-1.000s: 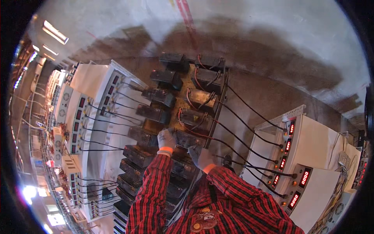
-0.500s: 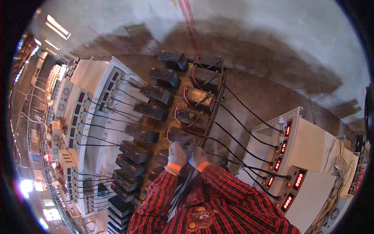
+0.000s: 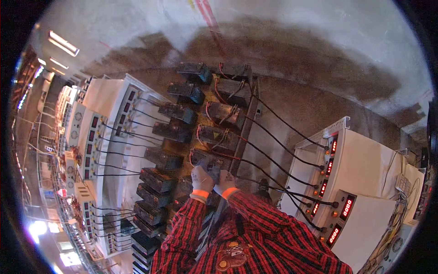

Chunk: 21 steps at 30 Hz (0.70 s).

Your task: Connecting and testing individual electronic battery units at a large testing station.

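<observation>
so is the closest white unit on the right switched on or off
On: the unit has two displays glowing red.

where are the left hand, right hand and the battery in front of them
left hand (image 3: pixel 202 179), head view: back of the glove
right hand (image 3: pixel 225 181), head view: back of the glove
battery (image 3: pixel 211 158), head view: top

Batteries (image 3: pixel 171 131) between instrument cabinets (image 3: pixel 370 155)

A yellowish bench (image 3: pixel 209 97) carries rows of dark, boxy batteries (image 3: pixel 171 131)
</observation>
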{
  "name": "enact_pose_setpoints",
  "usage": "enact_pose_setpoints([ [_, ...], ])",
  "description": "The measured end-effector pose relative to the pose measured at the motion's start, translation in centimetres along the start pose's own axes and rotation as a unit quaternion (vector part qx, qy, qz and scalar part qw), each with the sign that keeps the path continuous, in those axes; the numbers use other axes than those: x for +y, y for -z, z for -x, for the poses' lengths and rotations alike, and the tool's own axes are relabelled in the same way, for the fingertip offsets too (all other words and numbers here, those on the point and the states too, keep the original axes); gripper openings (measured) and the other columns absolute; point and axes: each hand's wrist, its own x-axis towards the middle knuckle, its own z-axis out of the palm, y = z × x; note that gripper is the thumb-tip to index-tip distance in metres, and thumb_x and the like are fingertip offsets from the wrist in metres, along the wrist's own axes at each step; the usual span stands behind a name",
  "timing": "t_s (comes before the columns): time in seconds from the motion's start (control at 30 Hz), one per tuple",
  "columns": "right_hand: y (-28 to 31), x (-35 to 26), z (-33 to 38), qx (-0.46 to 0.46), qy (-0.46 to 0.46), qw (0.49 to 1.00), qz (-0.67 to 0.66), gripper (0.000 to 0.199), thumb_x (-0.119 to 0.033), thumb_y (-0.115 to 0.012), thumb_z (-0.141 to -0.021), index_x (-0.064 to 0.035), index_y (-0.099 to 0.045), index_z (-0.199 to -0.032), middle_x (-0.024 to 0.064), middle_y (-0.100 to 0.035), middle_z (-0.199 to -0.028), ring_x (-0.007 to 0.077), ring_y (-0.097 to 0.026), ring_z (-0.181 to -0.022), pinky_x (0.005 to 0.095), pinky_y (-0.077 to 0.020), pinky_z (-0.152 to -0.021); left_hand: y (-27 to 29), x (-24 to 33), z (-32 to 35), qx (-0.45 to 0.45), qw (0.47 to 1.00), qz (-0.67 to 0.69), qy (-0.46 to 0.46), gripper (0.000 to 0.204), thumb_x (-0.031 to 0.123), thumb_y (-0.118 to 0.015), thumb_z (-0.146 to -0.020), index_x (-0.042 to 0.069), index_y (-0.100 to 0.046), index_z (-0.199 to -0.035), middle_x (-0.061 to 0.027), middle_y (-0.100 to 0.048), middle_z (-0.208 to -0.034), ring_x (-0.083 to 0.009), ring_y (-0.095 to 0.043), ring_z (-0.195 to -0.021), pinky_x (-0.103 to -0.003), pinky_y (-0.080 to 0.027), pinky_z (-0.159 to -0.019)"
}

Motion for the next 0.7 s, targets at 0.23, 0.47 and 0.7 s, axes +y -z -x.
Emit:
enact_pose_setpoints([
  [0.23,-7.2,-9.4,2.3,-0.193,0.041,0.967,0.162,0.023,-0.028,-0.065,-0.082,-0.0087,-0.072,-0.093,0.0107,-0.074,-0.087,0.0325,-0.065,-0.066,0.0440,-0.0498,-0.059,2.5,-5.2,-0.4,0.046,0.994,-0.096,0.033,0.025,0.018,-0.070,-0.083,0.006,-0.076,-0.104,-0.0145,-0.076,-0.091,-0.0341,-0.068,-0.073,-0.039,-0.054,-0.068],
  [0.47,0.0,-19.0,2.4,-0.301,0.296,0.680,0.599,0.019,-0.022,-0.059,-0.089,-0.0071,-0.069,-0.085,0.0090,-0.068,-0.072,0.0313,-0.054,-0.053,0.0435,-0.0448,-0.051,1.6,-7.4,-1.6,0.005,0.996,-0.083,0.042,0.025,0.021,-0.073,-0.082,0.006,-0.078,-0.101,-0.0142,-0.075,-0.085,-0.0327,-0.066,-0.069,-0.039,-0.052,-0.067],
  [0.7,9.6,-10.7,6.3,-0.087,0.379,0.354,0.851,0.017,-0.016,-0.053,-0.092,-0.0077,-0.067,-0.086,0.0053,-0.068,-0.076,0.0263,-0.055,-0.060,0.0401,-0.0452,-0.053,1.1,-6.6,-2.1,-0.025,0.984,-0.171,0.045,0.025,0.022,-0.068,-0.081,0.008,-0.078,-0.100,-0.0171,-0.074,-0.086,-0.0390,-0.066,-0.072,-0.044,-0.052,-0.067],
])
